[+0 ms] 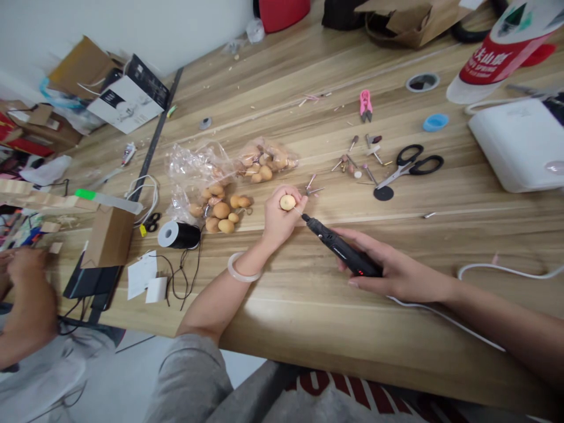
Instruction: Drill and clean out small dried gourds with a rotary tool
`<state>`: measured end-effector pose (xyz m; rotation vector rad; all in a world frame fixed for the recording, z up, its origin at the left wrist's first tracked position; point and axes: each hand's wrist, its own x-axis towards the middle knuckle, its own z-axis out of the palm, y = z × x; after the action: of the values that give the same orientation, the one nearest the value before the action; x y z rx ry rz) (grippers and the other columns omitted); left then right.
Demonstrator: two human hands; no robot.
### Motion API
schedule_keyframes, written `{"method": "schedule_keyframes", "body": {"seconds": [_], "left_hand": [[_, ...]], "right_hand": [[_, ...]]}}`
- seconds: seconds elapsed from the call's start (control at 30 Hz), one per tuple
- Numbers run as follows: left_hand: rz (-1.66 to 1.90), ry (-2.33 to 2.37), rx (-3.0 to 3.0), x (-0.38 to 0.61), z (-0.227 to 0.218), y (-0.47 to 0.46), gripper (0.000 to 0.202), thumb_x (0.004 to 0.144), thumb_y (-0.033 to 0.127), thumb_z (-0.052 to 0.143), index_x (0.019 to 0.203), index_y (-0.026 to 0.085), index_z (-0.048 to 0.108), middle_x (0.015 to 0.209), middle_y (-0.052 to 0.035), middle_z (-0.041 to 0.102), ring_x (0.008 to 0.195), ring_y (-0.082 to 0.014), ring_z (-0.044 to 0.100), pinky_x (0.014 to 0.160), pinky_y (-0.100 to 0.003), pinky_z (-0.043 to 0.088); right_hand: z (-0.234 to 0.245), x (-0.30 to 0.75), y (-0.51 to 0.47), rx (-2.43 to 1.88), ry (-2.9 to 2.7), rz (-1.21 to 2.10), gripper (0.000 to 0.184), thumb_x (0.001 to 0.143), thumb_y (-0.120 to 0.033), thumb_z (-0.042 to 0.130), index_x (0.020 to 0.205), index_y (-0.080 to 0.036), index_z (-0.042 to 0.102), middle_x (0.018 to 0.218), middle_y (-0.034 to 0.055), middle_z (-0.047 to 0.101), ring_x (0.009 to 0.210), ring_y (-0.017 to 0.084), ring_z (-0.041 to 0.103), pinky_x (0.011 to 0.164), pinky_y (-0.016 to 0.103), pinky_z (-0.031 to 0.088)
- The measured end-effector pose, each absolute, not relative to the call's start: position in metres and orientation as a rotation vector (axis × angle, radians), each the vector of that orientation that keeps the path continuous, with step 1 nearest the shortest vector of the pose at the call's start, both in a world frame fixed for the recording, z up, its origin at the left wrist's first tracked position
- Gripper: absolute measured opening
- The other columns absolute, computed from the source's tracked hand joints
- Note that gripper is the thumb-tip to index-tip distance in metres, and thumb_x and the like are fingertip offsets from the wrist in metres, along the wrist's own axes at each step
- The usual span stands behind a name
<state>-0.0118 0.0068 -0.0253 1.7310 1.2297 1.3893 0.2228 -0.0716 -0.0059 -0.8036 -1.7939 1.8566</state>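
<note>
My left hand (282, 220) is closed around a small pale, rounded wooden-looking piece (288, 202), its top showing between thumb and fingers. In my right hand (388, 264) lies a black rotary tool (343, 249) with small red lights and a white cord. The tool's thin bit points at the piece; whether it touches cannot be made out. Left of my hand sit several brown gourd-shaped pieces (221, 210) beside a clear plastic bag (198, 170). More such pieces lie in another bag (267, 160). Small grinding bits (348, 164) are scattered beyond the tool.
Black-handled scissors (412, 164), pink nippers (365, 106), a blue cap (435, 122) and a white box-shaped device (520, 144) lie to the right. A spool of black cord (179, 235) and a cardboard box (108, 238) stand left. A co-worker's arm (30, 299) is at far left.
</note>
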Motion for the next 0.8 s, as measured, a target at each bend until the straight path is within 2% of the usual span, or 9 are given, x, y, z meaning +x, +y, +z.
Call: {"method": "schedule_keyframes", "body": {"seconds": [0.47, 0.8], "left_hand": [[1.408, 1.210, 1.726, -0.0108, -0.0223, 0.0070, 0.026, 0.077, 0.025, 0.071, 0.065, 0.019, 0.049, 0.069, 0.0014, 0.055, 0.070, -0.0120, 0.053, 0.073, -0.028, 0.044], [1.376, 1.243, 1.715, -0.0103, -0.0221, 0.0073, 0.033, 0.077, 0.035, 0.072, 0.064, 0.019, 0.047, 0.069, 0.0011, 0.054, 0.070, -0.0128, 0.053, 0.073, -0.029, 0.044]], "right_hand": [[-0.0063, 0.2230, -0.0713, -0.806, -1.791, 1.864, 0.077, 0.087, -0.024, 0.064, 0.154, -0.025, 0.026, 0.097, 0.0036, 0.059, 0.089, 0.015, 0.061, 0.084, 0.031, 0.054], [-0.0053, 0.2222, -0.0715, -0.812, -1.779, 1.867, 0.077, 0.086, -0.023, 0.064, 0.154, -0.025, 0.027, 0.095, 0.0033, 0.059, 0.087, 0.016, 0.061, 0.083, 0.032, 0.055]]}}
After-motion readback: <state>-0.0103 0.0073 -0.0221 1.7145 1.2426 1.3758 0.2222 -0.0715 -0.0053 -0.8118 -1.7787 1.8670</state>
